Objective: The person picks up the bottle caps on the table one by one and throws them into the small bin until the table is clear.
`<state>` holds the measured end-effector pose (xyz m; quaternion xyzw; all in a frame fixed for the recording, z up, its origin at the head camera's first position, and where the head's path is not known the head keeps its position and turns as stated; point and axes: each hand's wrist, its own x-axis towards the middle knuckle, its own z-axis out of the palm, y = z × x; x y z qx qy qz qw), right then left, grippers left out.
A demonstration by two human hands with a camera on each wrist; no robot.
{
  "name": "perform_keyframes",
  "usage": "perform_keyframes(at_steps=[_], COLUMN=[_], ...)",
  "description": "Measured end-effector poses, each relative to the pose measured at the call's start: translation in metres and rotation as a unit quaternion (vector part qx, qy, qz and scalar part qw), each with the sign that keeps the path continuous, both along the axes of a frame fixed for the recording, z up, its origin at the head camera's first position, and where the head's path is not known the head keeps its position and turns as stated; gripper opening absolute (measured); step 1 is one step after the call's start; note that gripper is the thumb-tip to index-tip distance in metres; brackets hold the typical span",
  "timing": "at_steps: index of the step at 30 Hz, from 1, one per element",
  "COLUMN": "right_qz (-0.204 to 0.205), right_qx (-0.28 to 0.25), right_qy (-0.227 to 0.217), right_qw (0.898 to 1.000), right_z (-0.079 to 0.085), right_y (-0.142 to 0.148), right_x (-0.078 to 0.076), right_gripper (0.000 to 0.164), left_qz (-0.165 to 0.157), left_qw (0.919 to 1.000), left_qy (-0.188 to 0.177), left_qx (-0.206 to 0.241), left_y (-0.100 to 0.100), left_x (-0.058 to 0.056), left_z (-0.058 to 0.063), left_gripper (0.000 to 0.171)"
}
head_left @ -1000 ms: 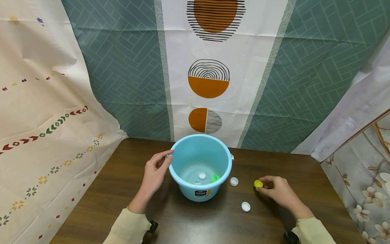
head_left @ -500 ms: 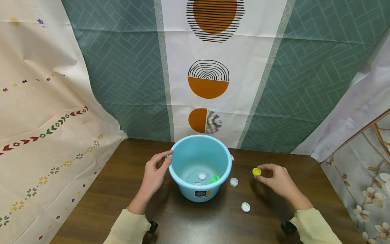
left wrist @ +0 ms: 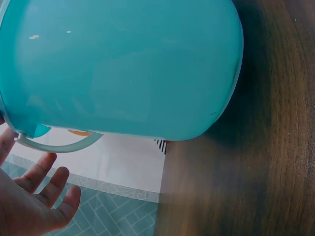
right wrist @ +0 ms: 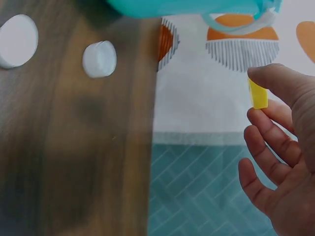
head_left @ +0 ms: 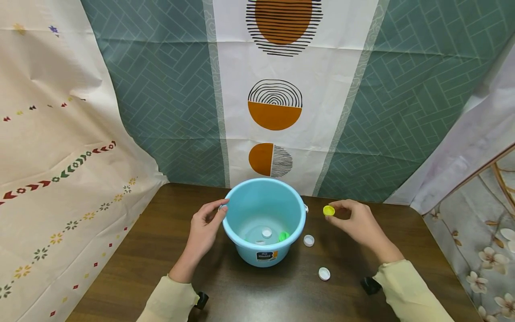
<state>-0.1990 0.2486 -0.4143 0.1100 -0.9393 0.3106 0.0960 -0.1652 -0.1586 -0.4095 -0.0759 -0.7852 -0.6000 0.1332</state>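
A light-blue bucket (head_left: 248,253) stands upright on the table, with a white cap (head_left: 267,232) and a green piece (head_left: 284,235) at its bottom. My left hand (head_left: 204,231) pinches the bucket's left rim between thumb and index finger; in the left wrist view its other fingers (left wrist: 53,187) hang loosely beside the handle (left wrist: 64,146). To the right of the bucket, my right hand (head_left: 357,221) pinches a yellow bottle cap (head_left: 328,210) between thumb and index finger, raised above the table. The right wrist view shows this yellow cap (right wrist: 258,94) edge-on.
Two white bottle caps lie on the dark wooden table (head_left: 169,223): one cap (head_left: 309,240) close to the bucket's right side, another cap (head_left: 324,273) nearer the front. Patterned cloth (head_left: 169,112) hangs directly behind the table's back edge.
My right hand has lifted the yellow cap from near the table and carried it up and left, closer to the bucket. The left hand and the bucket have stayed in place.
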Motion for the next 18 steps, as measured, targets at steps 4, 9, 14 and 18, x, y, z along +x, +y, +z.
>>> perform_keyframes(at_steps=[4, 9, 14, 18], right_qz=[0.006, 0.019, 0.017, 0.012], right_qx=[-0.009, -0.016, -0.018, -0.023], right_qy=[0.009, 0.023, 0.036, 0.049], right_qw=[1.000, 0.999, 0.999, 0.998], right_z=[0.009, 0.021, 0.032, 0.039], right_y=[-0.011, -0.023, -0.034, -0.043], right_x=[-0.003, -0.007, -0.010, -0.014], right_gripper=[0.043, 0.039, 0.038, 0.039], left_qz=[0.002, 0.000, -0.001, -0.002], left_qw=[1.0000, 1.0000, 1.0000, 1.0000], left_qy=[-0.001, -0.001, 0.000, 0.003], left_qx=[0.000, -0.001, -0.002, -0.006], left_y=[0.000, 0.000, -0.001, -0.001], left_x=[0.000, 0.000, 0.000, 0.000], left_z=[0.000, 0.000, -0.001, 0.000], left_gripper=[0.030, 0.030, 0.031, 0.031])
